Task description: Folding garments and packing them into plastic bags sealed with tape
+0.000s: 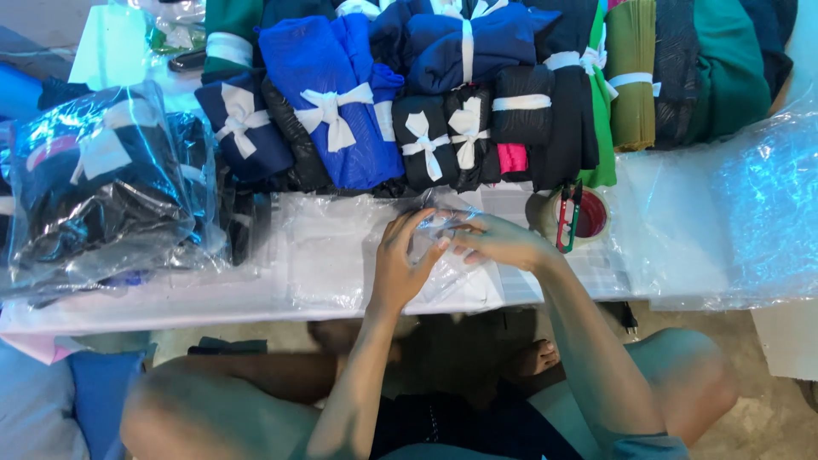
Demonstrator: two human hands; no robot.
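1. Over a low white table (pixel 170 308), seen from the head camera, both of the person's hands meet at a clear plastic bag (pixel 443 223) near the middle of the table's front half
2. Left hand (pixel 407 260): fingers curled together and pinched on the bag's left edge, thumb and fingertips raised toward the top of the plastic
3. Right hand (pixel 498 243): fingers bent and closed on the same bag from the right side, touching the plastic just beside the left hand's fingertips
4. The bag lies on a stack of flat clear bags (pixel 328 255) spread over the table, its upper part lifted slightly between the two hands
5. Just right of the right hand stands a roll of tape (pixel 590 215) with red and green thread snips (pixel 568 220) resting across it
6. Along the far side runs a row of folded garments (pixel 426 94) in blue, black, green and olive, each tied with a white ribbon bow
7. Far left sits a pile of already bagged dark garments (pixel 102 196) in shiny plastic, well apart from the hands
8. More loose clear plastic sheeting (pixel 733 221) covers the table's right end
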